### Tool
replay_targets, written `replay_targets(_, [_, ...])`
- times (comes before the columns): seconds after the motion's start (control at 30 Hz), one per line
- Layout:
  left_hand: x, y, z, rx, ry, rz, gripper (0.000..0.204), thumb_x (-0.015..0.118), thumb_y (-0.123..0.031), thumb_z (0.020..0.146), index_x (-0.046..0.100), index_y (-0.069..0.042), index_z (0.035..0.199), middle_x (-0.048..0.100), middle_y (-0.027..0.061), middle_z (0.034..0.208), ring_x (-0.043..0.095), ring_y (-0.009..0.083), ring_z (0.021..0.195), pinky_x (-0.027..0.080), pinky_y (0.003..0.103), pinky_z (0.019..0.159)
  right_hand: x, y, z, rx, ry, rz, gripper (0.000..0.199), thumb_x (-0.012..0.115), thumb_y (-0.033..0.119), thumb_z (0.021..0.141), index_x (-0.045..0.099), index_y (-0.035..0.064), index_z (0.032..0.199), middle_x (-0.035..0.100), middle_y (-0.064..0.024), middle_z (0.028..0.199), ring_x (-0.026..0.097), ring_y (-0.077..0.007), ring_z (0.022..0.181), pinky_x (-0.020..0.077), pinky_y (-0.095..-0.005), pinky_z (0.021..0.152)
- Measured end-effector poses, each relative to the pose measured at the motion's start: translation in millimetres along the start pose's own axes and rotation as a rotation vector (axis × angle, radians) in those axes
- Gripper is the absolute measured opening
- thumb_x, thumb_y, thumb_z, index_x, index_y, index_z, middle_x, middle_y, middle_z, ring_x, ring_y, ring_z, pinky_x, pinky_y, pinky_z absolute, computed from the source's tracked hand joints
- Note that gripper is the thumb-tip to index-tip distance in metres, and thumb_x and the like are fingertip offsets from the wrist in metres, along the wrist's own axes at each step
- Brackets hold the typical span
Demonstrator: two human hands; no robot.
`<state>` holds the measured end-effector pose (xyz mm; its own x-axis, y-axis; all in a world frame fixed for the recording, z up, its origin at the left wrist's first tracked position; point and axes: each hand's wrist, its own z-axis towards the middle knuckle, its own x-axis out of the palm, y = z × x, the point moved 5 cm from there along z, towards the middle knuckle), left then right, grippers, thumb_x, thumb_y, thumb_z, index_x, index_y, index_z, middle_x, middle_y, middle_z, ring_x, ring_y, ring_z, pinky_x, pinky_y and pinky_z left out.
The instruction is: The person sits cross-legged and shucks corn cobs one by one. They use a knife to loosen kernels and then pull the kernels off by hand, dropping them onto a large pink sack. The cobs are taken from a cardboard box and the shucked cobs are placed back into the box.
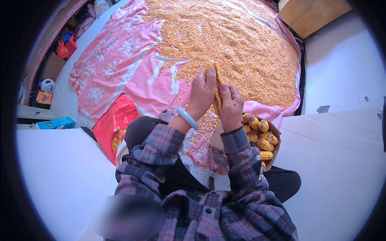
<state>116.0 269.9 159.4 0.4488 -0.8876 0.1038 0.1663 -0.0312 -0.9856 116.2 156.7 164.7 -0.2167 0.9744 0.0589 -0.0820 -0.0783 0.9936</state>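
Note:
A yellow corn cob (217,96) is held upright between my two hands, over the edge of the loose kernels. My left hand (202,90), with a pale bangle at the wrist, grips its upper part, thumb along the kernels. Lower down, my right hand (232,105) closes on the cob's other side. Several whole corn cobs (267,140) fill a cardboard box (276,134) beside my right forearm. Loose corn kernels (241,52) spread thickly beyond my hands, with a few scattered below them.
A pink cloth (136,72) lies under the kernels. By my left knee sits a red bag (116,124). White surfaces (60,168) flank me on both sides. A wooden box (313,14) stands at the far right, and household items line the left wall.

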Motion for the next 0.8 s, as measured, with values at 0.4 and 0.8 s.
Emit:
replay_targets(0.4, [0.6,-17.7,-4.3,0.138,0.013,0.183,0.037,0.044,-0.033,0.093,0.052,0.003,0.085,0.056,0.0198,0.072,0.056,0.0315,0.067,0.042,0.039,0.058,7.6,17.0,11.6,-0.122,-0.035,-0.096,0.022,0.051,0.022,0.093,0.054,0.0008,0.092,0.057,-0.0058,0.073,0.052,-0.0098,0.066,0.0419,-0.0267,0.056])
replay_targets(0.8, [-0.2,-16.0,-5.7,0.153,-0.018,0.210,0.036,0.048,-0.031,0.091,0.051,0.004,0.083,0.055,0.0233,0.070,0.055,0.0378,0.064,0.041,0.043,0.055,7.9,13.3,17.2,-0.118,-0.058,-0.184,0.025,0.046,0.021,0.095,0.053,0.0001,0.083,0.054,-0.0043,0.069,0.048,-0.0088,0.064,0.0399,-0.0260,0.056])
